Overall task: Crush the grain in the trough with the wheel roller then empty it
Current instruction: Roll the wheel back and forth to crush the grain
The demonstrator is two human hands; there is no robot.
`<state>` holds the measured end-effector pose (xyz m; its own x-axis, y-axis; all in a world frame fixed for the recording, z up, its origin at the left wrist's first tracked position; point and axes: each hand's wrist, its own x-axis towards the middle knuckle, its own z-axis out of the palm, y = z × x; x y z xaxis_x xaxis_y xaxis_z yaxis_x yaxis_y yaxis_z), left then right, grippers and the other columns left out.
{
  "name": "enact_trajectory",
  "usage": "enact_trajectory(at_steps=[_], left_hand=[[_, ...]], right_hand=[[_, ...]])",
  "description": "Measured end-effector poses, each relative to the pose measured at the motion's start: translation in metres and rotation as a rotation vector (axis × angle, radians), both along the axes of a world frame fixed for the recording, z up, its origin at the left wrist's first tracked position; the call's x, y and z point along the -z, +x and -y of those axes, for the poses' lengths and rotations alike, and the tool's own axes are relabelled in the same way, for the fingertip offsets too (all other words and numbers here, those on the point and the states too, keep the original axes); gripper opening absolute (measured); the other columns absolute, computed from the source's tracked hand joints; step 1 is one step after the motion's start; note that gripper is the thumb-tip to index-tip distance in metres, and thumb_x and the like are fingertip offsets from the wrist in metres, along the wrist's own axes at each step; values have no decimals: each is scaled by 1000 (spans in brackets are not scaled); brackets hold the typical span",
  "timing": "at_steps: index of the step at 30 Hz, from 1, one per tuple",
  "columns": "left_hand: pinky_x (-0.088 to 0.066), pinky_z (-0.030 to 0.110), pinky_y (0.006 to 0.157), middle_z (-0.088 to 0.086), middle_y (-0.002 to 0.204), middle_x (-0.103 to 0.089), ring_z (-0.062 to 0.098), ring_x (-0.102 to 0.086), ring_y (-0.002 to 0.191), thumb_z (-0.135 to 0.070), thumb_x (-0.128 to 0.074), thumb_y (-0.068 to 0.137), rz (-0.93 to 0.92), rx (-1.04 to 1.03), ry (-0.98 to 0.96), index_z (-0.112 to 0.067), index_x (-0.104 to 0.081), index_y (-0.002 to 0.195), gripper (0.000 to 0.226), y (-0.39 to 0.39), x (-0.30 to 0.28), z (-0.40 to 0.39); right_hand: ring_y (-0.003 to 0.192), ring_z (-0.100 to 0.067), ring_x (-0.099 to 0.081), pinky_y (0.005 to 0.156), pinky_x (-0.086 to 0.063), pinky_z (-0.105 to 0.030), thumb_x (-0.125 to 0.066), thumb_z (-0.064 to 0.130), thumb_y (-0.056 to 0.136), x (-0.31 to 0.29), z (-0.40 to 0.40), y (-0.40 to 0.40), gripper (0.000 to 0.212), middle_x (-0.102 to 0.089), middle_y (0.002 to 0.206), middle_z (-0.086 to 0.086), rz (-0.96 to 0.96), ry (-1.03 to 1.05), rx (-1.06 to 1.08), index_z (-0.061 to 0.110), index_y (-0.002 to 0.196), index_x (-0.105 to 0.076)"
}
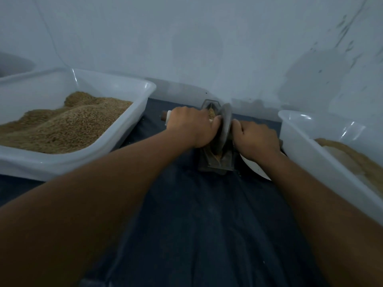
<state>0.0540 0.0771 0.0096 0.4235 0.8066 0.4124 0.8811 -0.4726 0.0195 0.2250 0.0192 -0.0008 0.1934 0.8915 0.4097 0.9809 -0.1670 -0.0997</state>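
Note:
A dark metal trough [215, 162] lies lengthwise on the dark cloth, its far end near the wall. Brown grain [211, 112] shows inside it at the far end and a little at the near end. A grey metal wheel roller [224, 126] stands upright in the trough. My left hand [189, 126] is closed around the axle handle on the wheel's left side; the handle's end [165, 116] sticks out past my knuckles. My right hand [256, 139] grips the handle on the right side, which my fingers hide.
A white plastic tub [132, 112] heaped with brown grain sits at the left. Another white tub [306, 150] at the right holds paler crushed grain. A white plate edge [255, 168] shows under my right wrist. A pale wall stands just behind the trough.

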Motion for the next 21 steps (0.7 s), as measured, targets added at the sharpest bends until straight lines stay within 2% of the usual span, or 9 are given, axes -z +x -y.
enact_trajectory(at_steps=[5, 7, 9, 11, 14, 16, 21], left_hand=[[-29, 38, 64, 10, 92, -68, 32, -59, 82, -66, -12, 94, 29, 11, -2, -23, -60, 104, 65, 2, 5, -8], [-28, 38, 64, 10, 91, -68, 30, -53, 74, -65, -12, 94, 56, 8, -12, -26, -54, 95, 57, 4, 6, -13], [-29, 38, 65, 10, 94, -68, 30, -52, 74, -62, -12, 95, 72, 7, -27, -26, -53, 93, 54, 8, 6, -22], [-29, 38, 67, 12, 100, -69, 30, -54, 78, -60, -14, 96, 79, 12, -51, -25, -52, 92, 52, 11, 5, -34], [-30, 38, 70, 12, 104, -68, 26, -45, 76, -56, -16, 98, 96, 2, -96, -25, -48, 88, 46, 17, 5, -50], [-30, 38, 71, 12, 107, -67, 26, -45, 78, -56, -15, 98, 95, -12, -126, -24, -53, 91, 49, 21, 5, -62], [-31, 40, 73, 12, 112, -66, 27, -47, 82, -56, -12, 97, 102, -39, -180, -23, -61, 102, 60, 27, 5, -87]], right_hand=[[68, -23, -41, 73, -31, -39, -16, 49, 102, 4, -11, 2, 51, -43, 67, 4, 24, 36, 2, 26, 68, -46], [69, -23, -41, 74, -31, -39, -16, 49, 101, 6, -21, 3, 51, -41, 64, 7, 29, 36, 15, 25, 66, -46], [71, -24, -43, 74, -32, -39, -15, 49, 99, 5, -33, 5, 51, -41, 65, 9, 31, 26, 11, 25, 65, -44], [73, -24, -45, 74, -34, -39, -15, 49, 99, 5, -45, 9, 51, -47, 69, 4, 30, 25, 11, 25, 66, -45], [72, -25, -44, 73, -36, -39, -17, 48, 100, 4, -63, 12, 50, -51, 76, -2, 40, 34, 32, 24, 66, -45], [70, -26, -44, 71, -35, -38, -17, 47, 99, 3, -75, 14, 52, -57, 79, -5, 45, 24, 44, 23, 68, -50], [77, -28, -51, 68, -31, -36, -16, 49, 98, -3, -102, 19, 53, -68, 99, -7, 105, 34, 56, 28, 88, -63]])
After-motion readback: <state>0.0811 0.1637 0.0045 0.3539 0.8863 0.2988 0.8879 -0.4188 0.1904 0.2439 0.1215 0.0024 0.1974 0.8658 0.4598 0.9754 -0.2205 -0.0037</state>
